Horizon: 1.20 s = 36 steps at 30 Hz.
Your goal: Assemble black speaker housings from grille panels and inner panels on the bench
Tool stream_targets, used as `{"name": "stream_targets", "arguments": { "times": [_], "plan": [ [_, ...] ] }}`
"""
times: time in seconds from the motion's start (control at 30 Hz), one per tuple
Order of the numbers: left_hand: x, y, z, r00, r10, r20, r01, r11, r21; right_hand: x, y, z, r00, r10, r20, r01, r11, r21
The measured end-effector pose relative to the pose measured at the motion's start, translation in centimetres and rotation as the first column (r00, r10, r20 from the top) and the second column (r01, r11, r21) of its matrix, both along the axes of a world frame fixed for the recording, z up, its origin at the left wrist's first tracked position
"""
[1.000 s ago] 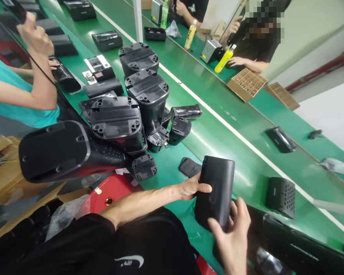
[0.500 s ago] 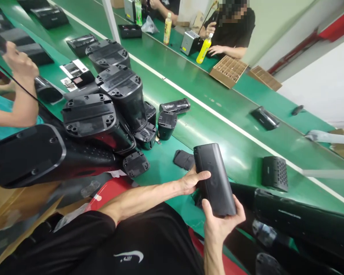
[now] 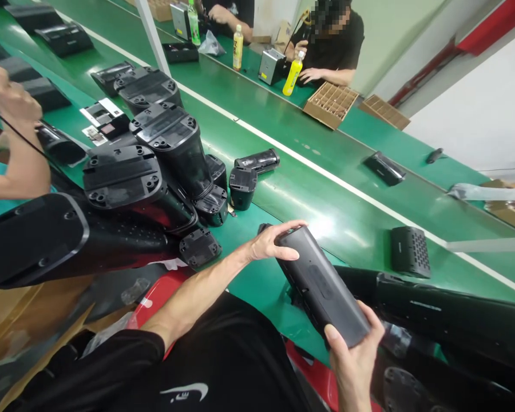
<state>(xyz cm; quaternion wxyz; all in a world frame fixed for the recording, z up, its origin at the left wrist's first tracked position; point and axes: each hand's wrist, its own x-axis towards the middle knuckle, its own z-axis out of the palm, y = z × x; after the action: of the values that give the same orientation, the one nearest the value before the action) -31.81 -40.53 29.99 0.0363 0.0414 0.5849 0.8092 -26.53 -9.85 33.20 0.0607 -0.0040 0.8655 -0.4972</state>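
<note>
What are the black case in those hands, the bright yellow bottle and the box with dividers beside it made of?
The black case looks like matte moulded plastic, given its soft sheen and rounded edges, though coated metal is possible. The bright yellow bottle seems glossy plastic; tint or contents may give the colour. The box looks like plain cardboard: dull brown, thin-walled.
</note>
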Motion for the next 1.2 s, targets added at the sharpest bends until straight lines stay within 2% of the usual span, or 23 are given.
{"name": "stream_targets", "arguments": {
  "times": [0.13,0.17,0.23,0.3,0.37,0.4,0.43,0.5,0.57,0.6,0.67,0.7,0.73,0.77,0.83,0.9,0.97,1.07,1.13,1.2],
  "plan": [
    [0.5,2.4,-1.2,0.986,0.130,0.104,-0.135,0.990,0.041,-0.6,-1.1,-0.9,0.995,-0.088,0.046,0.088,0.996,-0.015],
    [0.7,3.4,-1.4,0.967,0.188,0.174,-0.203,0.976,0.075,-0.6,-1.8,-0.8,0.993,-0.115,0.028,0.115,0.993,0.007],
    [1.2,5.8,-1.7,0.900,0.258,0.351,-0.337,0.923,0.185,-0.2,-3.3,-0.1,0.986,-0.127,-0.111,0.138,0.986,0.095],
    [1.8,8.0,-2.1,0.855,0.184,0.485,-0.391,0.843,0.370,0.6,-4.5,1.0,0.964,0.005,-0.266,0.047,0.981,0.188],
    [2.4,8.9,-2.7,0.832,0.091,0.547,-0.420,0.747,0.514,1.2,-4.6,2.0,0.941,0.211,-0.264,-0.175,0.972,0.155],
    [2.7,8.9,-2.9,0.827,0.007,0.562,-0.399,0.712,0.578,1.0,-4.1,2.3,0.935,0.285,-0.211,-0.275,0.958,0.075],
    [3.0,8.4,-3.1,0.822,-0.098,0.560,-0.353,0.685,0.638,0.5,-3.4,2.4,0.937,0.312,-0.158,-0.318,0.948,-0.020],
    [3.7,7.2,-3.3,0.801,-0.358,0.480,-0.174,0.628,0.759,-1.5,-1.3,2.1,0.965,0.240,-0.106,-0.251,0.961,-0.117],
    [4.3,6.1,-3.3,0.749,-0.561,0.352,0.029,0.559,0.829,-4.1,0.5,1.2,0.984,0.169,-0.051,-0.173,0.981,-0.089],
    [4.7,5.9,-3.2,0.710,-0.638,0.300,0.119,0.528,0.841,-5.2,1.0,0.6,0.982,0.190,0.020,-0.187,0.977,-0.099],
    [5.2,5.8,-3.1,0.618,-0.739,0.270,0.227,0.496,0.838,-6.4,1.2,-0.2,0.945,0.281,0.168,-0.240,0.943,-0.229],
    [5.4,5.9,-3.2,0.590,-0.744,0.313,0.228,0.526,0.820,-6.4,0.9,-0.6,0.925,0.319,0.208,-0.245,0.916,-0.317],
    [5.7,5.9,-3.3,0.591,-0.710,0.382,0.193,0.585,0.788,-6.1,0.5,-0.8,0.916,0.334,0.221,-0.230,0.891,-0.391],
    [6.0,5.8,-3.4,0.617,-0.636,0.463,0.123,0.659,0.742,-5.5,0.2,-0.9,0.919,0.324,0.224,-0.200,0.873,-0.444],
    [6.7,5.1,-3.5,0.716,-0.373,0.590,-0.084,0.793,0.603,-4.2,-0.2,-1.2,0.931,0.265,0.251,-0.122,0.873,-0.472],
    [7.7,4.0,-3.3,0.818,-0.093,0.568,-0.234,0.848,0.476,-3.0,0.0,-1.8,0.933,0.190,0.307,-0.037,0.897,-0.441],
    [8.5,3.0,-2.9,0.896,0.067,0.439,-0.235,0.910,0.342,-2.2,0.4,-2.5,0.926,0.128,0.356,0.037,0.906,-0.422],
    [9.1,2.3,-2.4,0.949,0.081,0.306,-0.114,0.989,0.091,-1.5,0.5,-3.6,0.920,0.082,0.383,0.105,0.890,-0.444],
    [9.1,2.4,-2.5,0.956,0.091,0.278,-0.092,0.996,-0.010,-1.0,0.3,-4.2,0.930,0.064,0.363,0.112,0.889,-0.443],
    [8.8,2.6,-3.0,0.963,0.117,0.245,-0.109,0.993,-0.044,-0.5,0.2,-4.7,0.941,0.036,0.337,0.116,0.900,-0.419]
  ]
}}
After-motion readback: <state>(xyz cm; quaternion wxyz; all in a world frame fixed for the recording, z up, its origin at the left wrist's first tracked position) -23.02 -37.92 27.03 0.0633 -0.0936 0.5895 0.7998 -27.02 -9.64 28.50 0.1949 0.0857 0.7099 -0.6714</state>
